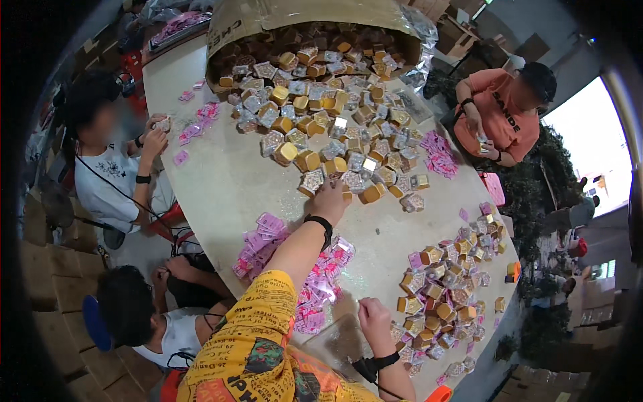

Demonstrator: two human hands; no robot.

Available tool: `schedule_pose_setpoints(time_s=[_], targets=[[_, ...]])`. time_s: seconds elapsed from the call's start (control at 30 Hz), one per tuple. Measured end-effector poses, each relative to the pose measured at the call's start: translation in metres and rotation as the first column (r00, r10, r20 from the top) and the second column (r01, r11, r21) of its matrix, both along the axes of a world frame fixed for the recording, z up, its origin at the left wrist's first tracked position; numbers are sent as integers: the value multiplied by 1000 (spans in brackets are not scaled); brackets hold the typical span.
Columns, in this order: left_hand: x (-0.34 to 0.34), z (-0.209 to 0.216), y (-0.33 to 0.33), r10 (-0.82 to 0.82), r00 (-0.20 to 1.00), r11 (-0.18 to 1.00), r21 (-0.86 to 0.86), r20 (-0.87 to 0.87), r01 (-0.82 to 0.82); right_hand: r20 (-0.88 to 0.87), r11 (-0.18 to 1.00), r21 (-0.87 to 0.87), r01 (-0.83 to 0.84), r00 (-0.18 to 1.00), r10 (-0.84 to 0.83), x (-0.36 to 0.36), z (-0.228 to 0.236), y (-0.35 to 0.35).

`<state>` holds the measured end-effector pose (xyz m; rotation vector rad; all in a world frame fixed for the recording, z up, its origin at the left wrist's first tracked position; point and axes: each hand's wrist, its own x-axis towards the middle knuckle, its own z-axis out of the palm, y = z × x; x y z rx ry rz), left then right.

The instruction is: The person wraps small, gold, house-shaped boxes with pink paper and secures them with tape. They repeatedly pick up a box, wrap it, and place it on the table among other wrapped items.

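My left arm, in a yellow printed sleeve, stretches out over the table. My left hand (329,203) is at the near edge of a big heap of small gold boxes (308,161) with clear patterned lids. Its fingers curl down onto one of these boxes, mostly covered by the hand. Closer to me, my right hand (376,321) is curled closed above the table; what it may hold is hidden. Between my arms lies a pile of pink printed packets (321,285). Right of my right hand is a second heap of gold boxes (445,295), mixed with pink packets.
A large cardboard carton (321,17) lies tipped at the table's far end, boxes spilling out. Pink packets (439,155) also lie at the right edge and at the far left (199,124). Two people sit at left, and one person (499,110) in orange handles a box at right.
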<state>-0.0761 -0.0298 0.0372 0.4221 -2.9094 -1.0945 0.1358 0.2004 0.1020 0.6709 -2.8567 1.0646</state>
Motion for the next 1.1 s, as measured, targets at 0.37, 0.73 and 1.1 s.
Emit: schedule_pose_setpoints(time_s=[0.37,0.73,1.1], targets=[[56,-38,-37,172,982,346,928,84,-140,23,982,-186,39,999,-36,12,3,-1],[181,73,-11,-62,997,43,998,42,-40,-137,963,-270,2,990,-40,21,56,4],[229,110,15,-328,878,389,797,-349,462,-426,986,-56,-156,897,118,14,99,-4]])
